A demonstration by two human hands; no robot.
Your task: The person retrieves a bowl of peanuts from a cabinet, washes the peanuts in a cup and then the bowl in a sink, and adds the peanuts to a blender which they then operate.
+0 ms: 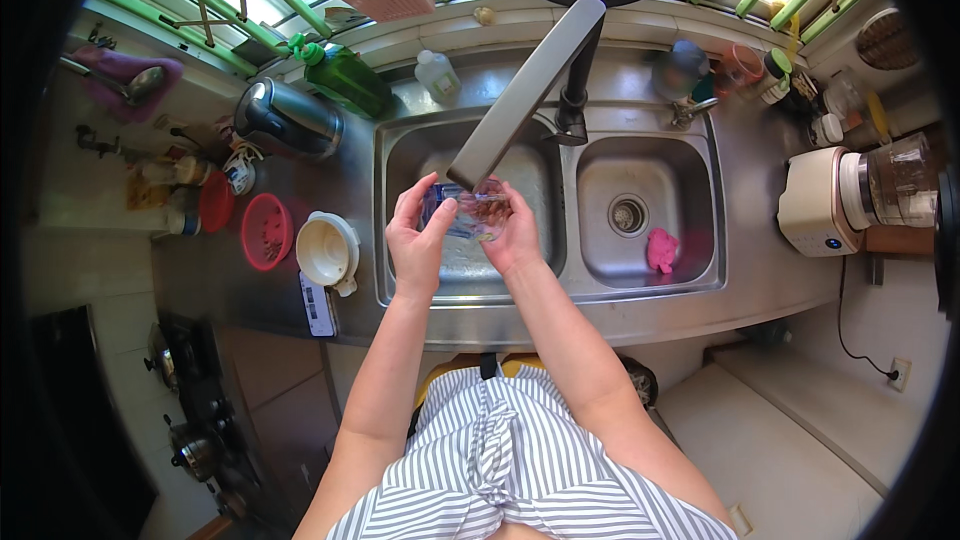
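Note:
Both hands hold a clear glass vessel with a bluish tint [465, 211] over the left basin [472, 277] of a steel double sink. My left hand [421, 229] grips its left end, thumb laid along the side. Around the right end curl the fingers of my right hand [517, 229], partly seen through the glass. The flat spout of a faucet [529, 94] reaches down to just above the vessel. Whether water runs cannot be told. A crumpled pink cloth [662, 250] lies in the right basin [600, 240], beside the drain strainer [627, 215].
Left of the sink are a white container [324, 249], a kitchen scale [318, 306], a pink-red bowl [267, 231] and an electric kettle [289, 118]. Behind stand a green bottle [349, 79] and a white bottle [437, 76]. A blender [825, 201] is at right.

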